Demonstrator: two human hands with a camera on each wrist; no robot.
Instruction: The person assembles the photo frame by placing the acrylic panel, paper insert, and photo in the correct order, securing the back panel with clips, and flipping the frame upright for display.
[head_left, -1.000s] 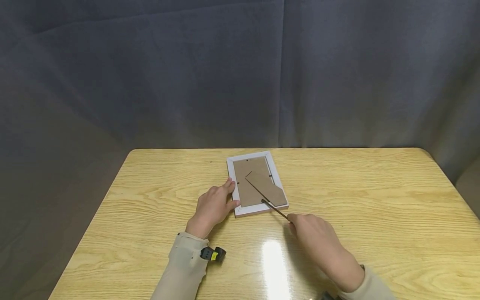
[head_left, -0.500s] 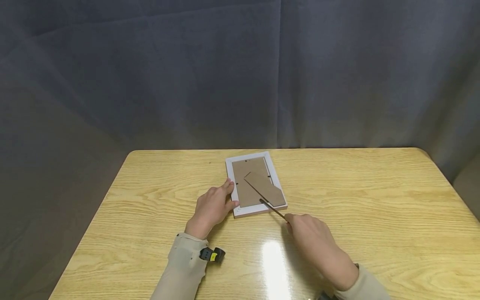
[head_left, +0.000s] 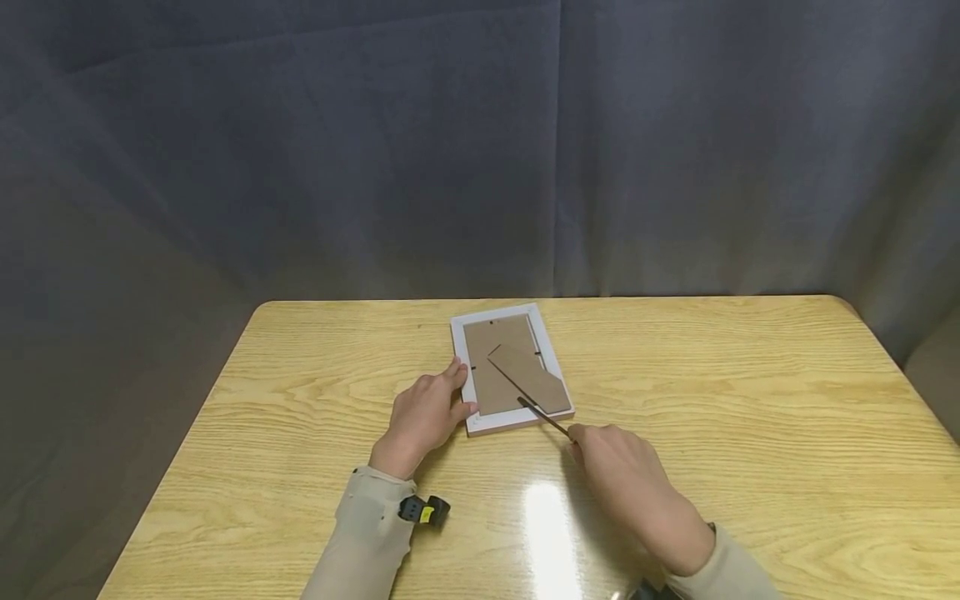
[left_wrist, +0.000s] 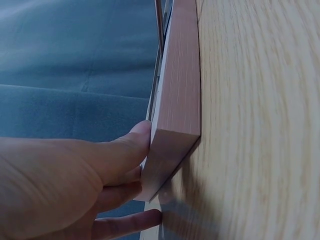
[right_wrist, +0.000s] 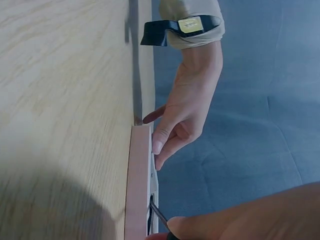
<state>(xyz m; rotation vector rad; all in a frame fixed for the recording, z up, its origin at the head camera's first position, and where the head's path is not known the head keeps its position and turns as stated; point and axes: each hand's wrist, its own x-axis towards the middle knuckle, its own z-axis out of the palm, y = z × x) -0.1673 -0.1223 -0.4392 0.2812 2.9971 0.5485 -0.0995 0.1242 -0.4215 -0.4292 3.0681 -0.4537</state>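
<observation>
A picture frame (head_left: pixel 510 367) lies face down on the table, its white border round a brown backing board with an easel leg (head_left: pixel 534 379). My left hand (head_left: pixel 423 414) grips the frame's near left side; in the left wrist view the thumb (left_wrist: pixel 131 145) presses on the back and the fingers lie along the side. My right hand (head_left: pixel 626 475) holds a thin screwdriver (head_left: pixel 547 419). Its tip meets the backing's near edge, beside the leg's foot. In the right wrist view the grey shaft (right_wrist: pixel 159 212) leans against the frame; most of the handle is hidden in the hand.
The wooden table (head_left: pixel 750 400) extends widely on both sides of the frame. A dark grey curtain (head_left: pixel 375 167) hangs behind its far edge. Small dark tabs (head_left: pixel 537 353) stand along the frame's inner edges. A black device (head_left: pixel 425 510) is strapped to the left wrist.
The right hand and screwdriver have shifted slightly left, with the tip staying at the backing's near edge. The left hand keeps its hold on the frame.
</observation>
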